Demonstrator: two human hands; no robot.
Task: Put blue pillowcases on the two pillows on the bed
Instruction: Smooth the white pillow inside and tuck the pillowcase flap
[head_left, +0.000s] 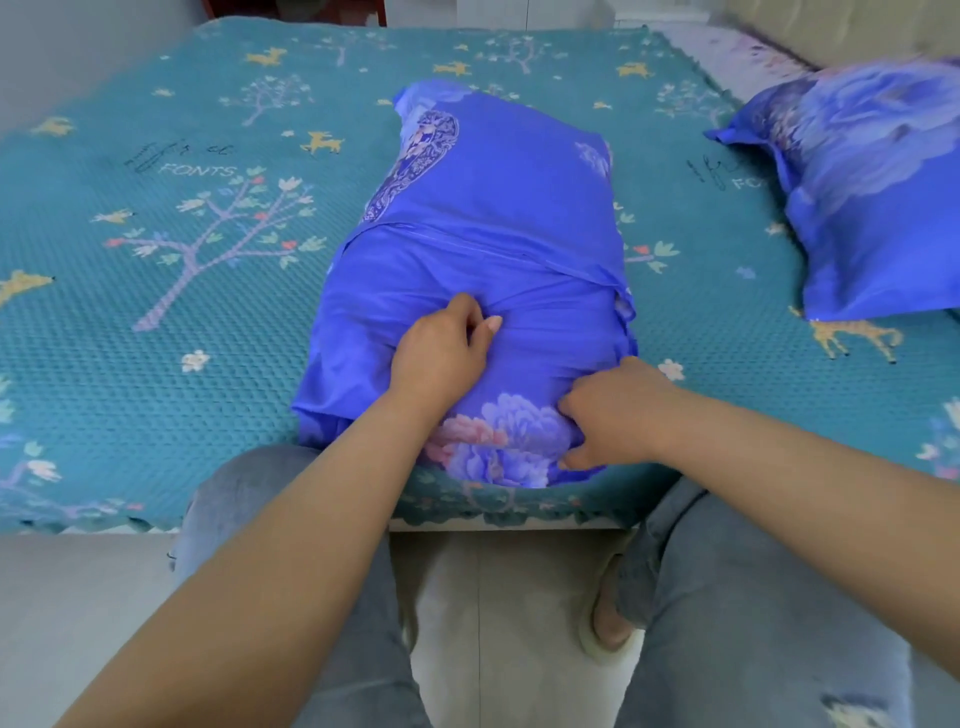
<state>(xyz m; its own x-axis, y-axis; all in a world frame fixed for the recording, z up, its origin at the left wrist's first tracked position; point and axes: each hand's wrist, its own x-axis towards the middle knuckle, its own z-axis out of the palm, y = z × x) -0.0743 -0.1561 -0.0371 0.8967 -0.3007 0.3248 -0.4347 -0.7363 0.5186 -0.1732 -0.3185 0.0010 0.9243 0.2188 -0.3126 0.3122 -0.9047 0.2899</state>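
Bedspread (156, 322) left free; 2nd pillow (862, 208) right.

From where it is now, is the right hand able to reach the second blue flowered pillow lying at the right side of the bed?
Probably yes. The right hand is pinching the near blue pillowcase, so it must let go first. Only bare teal bedspread lies between it and the second blue flowered pillow.

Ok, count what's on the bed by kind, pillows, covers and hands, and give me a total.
Pillows in blue pillowcases: 2, the near pillow and the far pillow
Bedspreads: 1, the teal bedspread
Hands on the near pillow: 2, left hand, right hand
Total: 5
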